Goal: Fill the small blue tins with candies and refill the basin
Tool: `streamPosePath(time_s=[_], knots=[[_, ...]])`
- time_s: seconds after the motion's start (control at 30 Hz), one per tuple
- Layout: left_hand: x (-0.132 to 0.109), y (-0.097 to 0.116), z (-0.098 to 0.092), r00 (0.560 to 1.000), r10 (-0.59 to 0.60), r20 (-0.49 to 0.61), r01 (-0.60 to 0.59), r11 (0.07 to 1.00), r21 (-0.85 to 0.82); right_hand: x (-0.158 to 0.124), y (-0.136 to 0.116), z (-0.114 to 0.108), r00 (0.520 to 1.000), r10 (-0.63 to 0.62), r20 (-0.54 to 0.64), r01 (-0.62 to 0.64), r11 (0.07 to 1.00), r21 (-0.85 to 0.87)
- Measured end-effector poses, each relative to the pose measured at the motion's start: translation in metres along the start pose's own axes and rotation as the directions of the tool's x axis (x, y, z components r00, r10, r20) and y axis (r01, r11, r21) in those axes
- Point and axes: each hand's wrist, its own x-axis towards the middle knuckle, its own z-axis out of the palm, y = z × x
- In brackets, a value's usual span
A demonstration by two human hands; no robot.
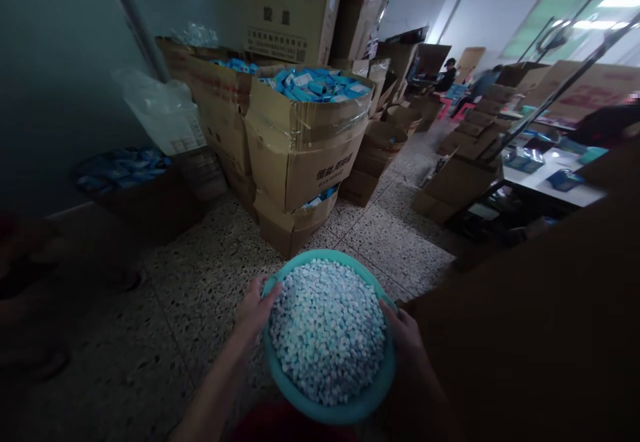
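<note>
A round teal basin [330, 417] is held up in front of my body, above the speckled floor. Many small whitish pieces [327, 332] are heaped inside it. My left hand [259, 305] grips the basin's upper left rim, thumb over the edge. On the right side of the rim, my right hand [404, 330] has its thumb on top, its other fingers mostly hidden beneath.
Stacked cardboard boxes [300, 145] with blue packets stand ahead. A dark box [150, 205] of blue packets is at left, and a large dark surface [520, 322] at right. Beyond are a white table [575, 192] and seated people [447, 77].
</note>
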Motion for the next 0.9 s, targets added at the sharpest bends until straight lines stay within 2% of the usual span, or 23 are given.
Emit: streamPosePath(time_s=[0.1, 0.17, 0.3, 0.53, 0.73, 0.9], knots=[[0.041, 0.026, 0.017, 0.999, 0.011, 0.052, -0.008, 0.999, -0.054, 0.038, -0.018, 0.012, 0.998, 0.05, 0.042, -0.051, 0.998, 0.042], [0.066, 0.046, 0.028, 0.997, 0.025, 0.066, -0.02, 0.997, -0.074, 0.062, -0.03, 0.019, 0.998, 0.061, 0.03, -0.063, 0.996, 0.058], [0.117, 0.088, 0.05, 0.993, 0.032, 0.11, -0.025, 0.998, -0.062, 0.104, -0.056, 0.03, 0.996, 0.081, -0.026, -0.079, 0.993, 0.091], [0.208, 0.156, 0.104, 0.954, 0.098, 0.282, -0.1, 0.995, -0.009, 0.171, -0.105, 0.033, 0.973, 0.091, -0.213, -0.099, 0.995, -0.026], [0.265, 0.215, 0.154, 0.891, 0.177, 0.419, -0.194, 0.981, -0.002, 0.215, -0.163, 0.039, 0.919, 0.16, -0.361, -0.184, 0.983, -0.031], [0.304, 0.251, 0.203, 0.873, 0.188, 0.45, -0.204, 0.979, -0.012, 0.271, -0.193, 0.031, 0.883, 0.211, -0.418, -0.243, 0.97, -0.024]])
